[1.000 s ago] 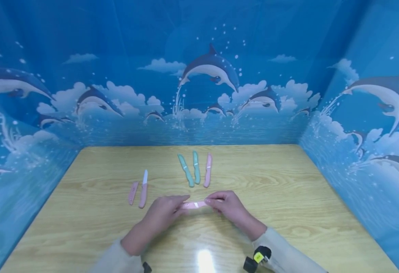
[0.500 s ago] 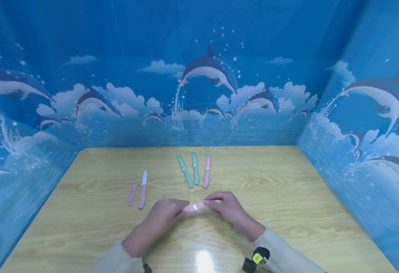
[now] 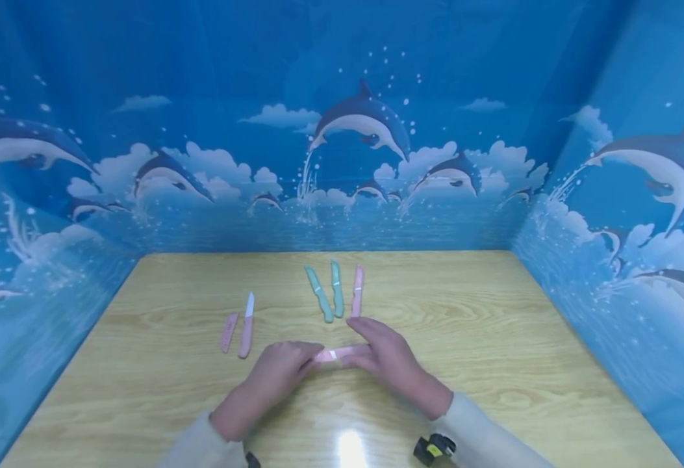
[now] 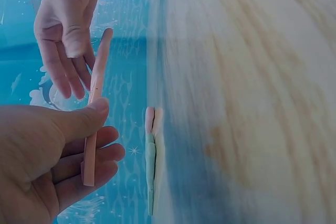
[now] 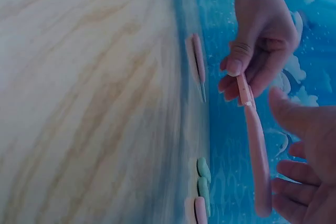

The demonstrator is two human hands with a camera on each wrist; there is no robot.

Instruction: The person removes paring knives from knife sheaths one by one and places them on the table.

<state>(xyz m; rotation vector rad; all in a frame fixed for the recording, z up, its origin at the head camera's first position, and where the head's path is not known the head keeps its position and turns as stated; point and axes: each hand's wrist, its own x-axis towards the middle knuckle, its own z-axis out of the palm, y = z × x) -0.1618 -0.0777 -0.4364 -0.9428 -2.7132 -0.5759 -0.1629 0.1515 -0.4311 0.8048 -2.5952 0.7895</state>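
Note:
A pink knife with its blade in a matching pink sheath lies crosswise above the table between the hands. My left hand pinches the sheath end, thumb on one side and curled fingers on the other, as the left wrist view shows. My right hand stands spread around the handle, with its thumb lifted away in the right wrist view. The fingertips of this hand come right at the handle's side. The blade is hidden in the sheath.
Two green sheathed knives and a pink one lie beyond the hands on the wooden table. To the left lie a bare-bladed pink knife and an empty pink sheath. A blue dolphin curtain encloses the table.
My right hand has loosened its pinch on the pink knife's handle, and its fingers have spread. My left hand has closed more firmly at the sheath end and stayed nearly in place.

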